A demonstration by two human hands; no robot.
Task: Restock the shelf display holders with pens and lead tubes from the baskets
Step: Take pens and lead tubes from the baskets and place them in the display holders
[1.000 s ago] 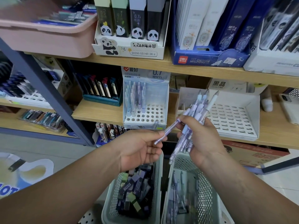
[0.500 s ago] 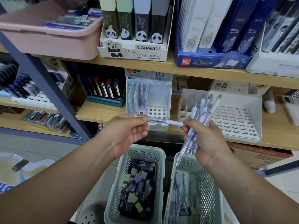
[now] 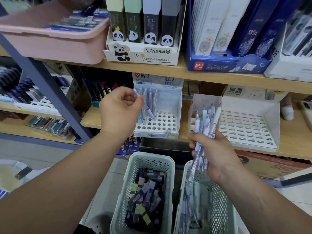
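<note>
Holding one pen at the holder, a bundle above the basket

Two wooden shelf boards (image 3: pixel 91 118) span the view, the lower one's front edge running just behind both hands. Below it stand two perforated baskets side by side, rims nearly touching: the left basket (image 3: pixel 148 157) holds lead tubes (image 3: pixel 145 191), the right basket (image 3: pixel 222 208) loose pens (image 3: pixel 194 208). On the lower board a slotted white tray (image 3: pixel 244 127) sits just right of the 0.7 mm pen holder (image 3: pixel 162 122), whose front and right rows show open holes. The left hand (image 3: pixel 119 112) pinches a single lilac pen (image 3: pixel 148 110), tilted, its lower end down among the standing pens at the holder's back left; whether it sits in a hole is unclear. The right hand (image 3: pixel 217 154) is clenched round a pen bundle (image 3: pixel 205 122) above the right basket's rim.
</note>
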